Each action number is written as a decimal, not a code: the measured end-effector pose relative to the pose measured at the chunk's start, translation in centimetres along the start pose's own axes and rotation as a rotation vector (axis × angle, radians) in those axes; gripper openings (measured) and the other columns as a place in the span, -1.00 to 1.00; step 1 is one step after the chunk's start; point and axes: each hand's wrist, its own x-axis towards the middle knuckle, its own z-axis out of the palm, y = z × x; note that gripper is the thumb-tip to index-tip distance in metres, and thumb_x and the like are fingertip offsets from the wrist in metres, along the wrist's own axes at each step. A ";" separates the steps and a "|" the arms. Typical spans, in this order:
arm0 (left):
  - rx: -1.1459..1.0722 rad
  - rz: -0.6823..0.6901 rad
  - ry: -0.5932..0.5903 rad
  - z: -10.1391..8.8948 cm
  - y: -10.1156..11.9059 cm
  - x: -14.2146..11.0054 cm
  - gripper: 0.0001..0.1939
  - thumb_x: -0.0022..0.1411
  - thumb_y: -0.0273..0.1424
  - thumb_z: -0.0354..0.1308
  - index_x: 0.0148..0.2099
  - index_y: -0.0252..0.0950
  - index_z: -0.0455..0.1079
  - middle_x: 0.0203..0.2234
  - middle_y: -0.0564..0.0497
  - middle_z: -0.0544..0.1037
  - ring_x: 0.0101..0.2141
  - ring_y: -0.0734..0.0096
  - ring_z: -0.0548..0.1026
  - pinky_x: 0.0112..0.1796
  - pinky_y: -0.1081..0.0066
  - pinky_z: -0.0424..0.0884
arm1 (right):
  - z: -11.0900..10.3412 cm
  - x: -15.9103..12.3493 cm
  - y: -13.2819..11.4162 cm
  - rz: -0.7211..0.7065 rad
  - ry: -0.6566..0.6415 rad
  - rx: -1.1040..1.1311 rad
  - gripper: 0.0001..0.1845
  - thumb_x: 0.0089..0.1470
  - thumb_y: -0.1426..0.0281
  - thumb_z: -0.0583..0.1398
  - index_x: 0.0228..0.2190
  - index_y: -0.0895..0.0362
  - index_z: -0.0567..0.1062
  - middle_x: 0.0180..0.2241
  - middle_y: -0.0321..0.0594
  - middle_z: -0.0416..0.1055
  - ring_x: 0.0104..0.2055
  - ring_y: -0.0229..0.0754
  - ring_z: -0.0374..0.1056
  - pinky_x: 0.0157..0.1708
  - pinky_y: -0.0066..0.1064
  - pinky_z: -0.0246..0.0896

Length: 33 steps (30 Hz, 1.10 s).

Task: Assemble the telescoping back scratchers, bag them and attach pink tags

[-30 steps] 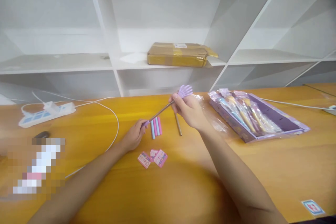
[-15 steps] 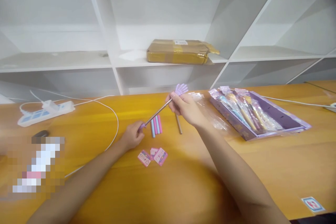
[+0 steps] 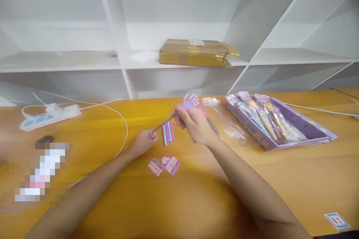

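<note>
Right hand (image 3: 193, 124): I have my thumb and fingers closed round the purple back scratcher (image 3: 165, 121), just below its splayed claw.
Left hand (image 3: 142, 142): I grasp its purple handle end.
Back scratcher: slanted between my two hands, above the wooden table (image 3: 196, 198), claw end at my right.
Coloured tubes (image 3: 168, 133): two blue, two pink, alternating side by side beneath the rod.
Pink cards (image 3: 164, 166): three, overlapping, nearer me than the tubes.
Pink claw (image 3: 202, 109): partly hidden behind my right hand.
Purple tray (image 3: 322, 136): off to my right, holding bagged brushes (image 3: 262, 117).
</note>
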 end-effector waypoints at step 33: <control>0.043 0.015 -0.120 -0.9 1.1 0.2 -0.67 0.16 -0.34 0.10 -0.49 -0.19 -0.03 -0.61 0.18 0.13 -0.52 0.48 0.10 -0.44 0.38 0.00 | -1.9 1.5 2.2 0.086 0.144 0.174 -0.37 0.29 -0.26 0.14 -0.36 0.06 0.44 -0.58 -0.39 0.12 -0.57 -0.29 0.01 -0.56 -0.41 -0.06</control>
